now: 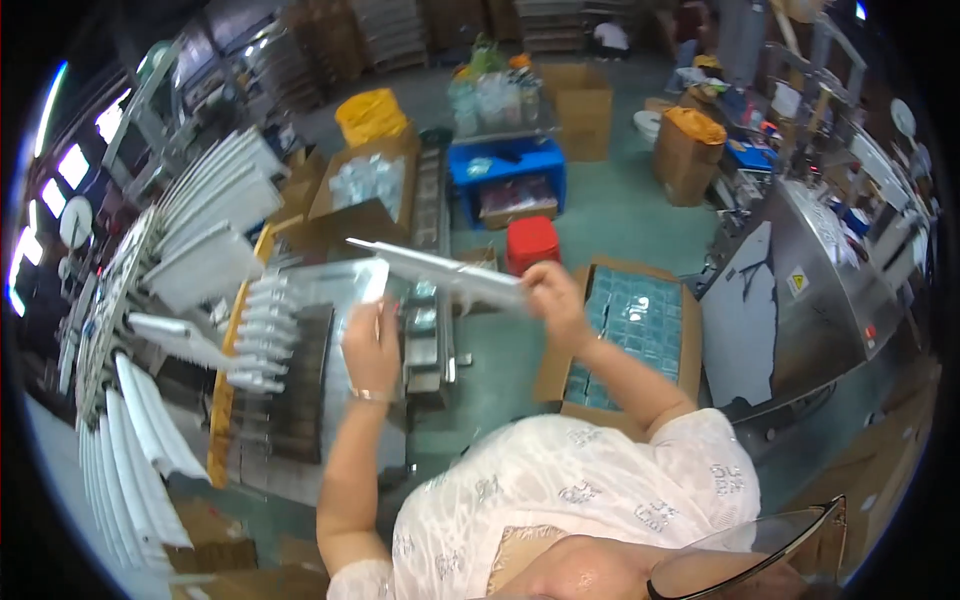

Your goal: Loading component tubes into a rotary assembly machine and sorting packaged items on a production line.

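My right hand point(555, 303) is closed on one end of a long, flat white panel point(440, 272). The panel is tilted, its far end reaching up and left in front of me. My left hand point(370, 345) is raised left of the panel, fingers pinched at the near edge of a clear plastic sheet point(350, 280); motion blurs the fingertips. Below and left of that sheet, a row of stacked white pieces point(262, 335) stands beside a yellow bar point(228, 385). To my right, an open carton point(690, 340) holds rows of bluish clear packs point(635, 320).
A machine with fanned white panels point(215, 260) curves along the left. Ahead are a carton of clear pieces point(370, 185), a blue bin point(505, 165) and a red stool point(533, 243). A steel machine point(800, 290) stands at right, near a brown drum-like carton point(688, 160).
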{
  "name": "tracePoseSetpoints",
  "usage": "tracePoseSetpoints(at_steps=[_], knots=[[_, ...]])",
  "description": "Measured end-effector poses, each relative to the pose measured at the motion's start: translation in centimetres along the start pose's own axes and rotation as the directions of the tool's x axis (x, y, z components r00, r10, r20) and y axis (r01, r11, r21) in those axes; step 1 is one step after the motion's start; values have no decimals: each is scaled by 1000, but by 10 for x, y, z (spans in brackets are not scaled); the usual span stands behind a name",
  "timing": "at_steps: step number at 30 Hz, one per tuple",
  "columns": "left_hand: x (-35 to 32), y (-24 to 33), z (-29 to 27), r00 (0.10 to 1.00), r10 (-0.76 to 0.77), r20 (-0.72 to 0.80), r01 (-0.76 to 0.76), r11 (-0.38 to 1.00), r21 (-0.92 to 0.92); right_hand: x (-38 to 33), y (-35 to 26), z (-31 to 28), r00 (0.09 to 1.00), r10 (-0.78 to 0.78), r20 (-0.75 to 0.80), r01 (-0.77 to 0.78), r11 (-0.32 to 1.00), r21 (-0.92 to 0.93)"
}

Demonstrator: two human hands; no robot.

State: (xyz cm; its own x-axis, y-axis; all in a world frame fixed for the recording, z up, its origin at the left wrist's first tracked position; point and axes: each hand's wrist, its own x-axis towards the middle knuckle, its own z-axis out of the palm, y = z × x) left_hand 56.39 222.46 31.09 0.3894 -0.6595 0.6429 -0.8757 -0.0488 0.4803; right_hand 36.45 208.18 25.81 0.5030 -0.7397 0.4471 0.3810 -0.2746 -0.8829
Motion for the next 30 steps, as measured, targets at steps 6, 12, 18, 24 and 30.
tracePoseSetpoints(at_steps=[6, 12, 18, 24, 30], knots=[[25, -50, -15, 967, 210, 141, -210, 978, -19, 18, -29, -36, 969, 170, 181, -212, 945, 248], [-11, -51, -25, 935, -235, 267, 353, 701, -619, 43, -49, -34, 977, 167, 134, -165, 986, -25], [-15, -54, -29, 876, -421, 234, 370, 276, -887, 62, -23, -20, 974, 97, 204, -117, 989, 86], [-30, -58, -47, 825, -523, 213, 386, 247, -889, 69, -23, 0, 961, 109, 253, -139, 985, 100], [-46, -57, -45, 771, -626, 112, 410, 355, -840, 77, -25, 18, 976, 50, 212, -64, 996, 56]])
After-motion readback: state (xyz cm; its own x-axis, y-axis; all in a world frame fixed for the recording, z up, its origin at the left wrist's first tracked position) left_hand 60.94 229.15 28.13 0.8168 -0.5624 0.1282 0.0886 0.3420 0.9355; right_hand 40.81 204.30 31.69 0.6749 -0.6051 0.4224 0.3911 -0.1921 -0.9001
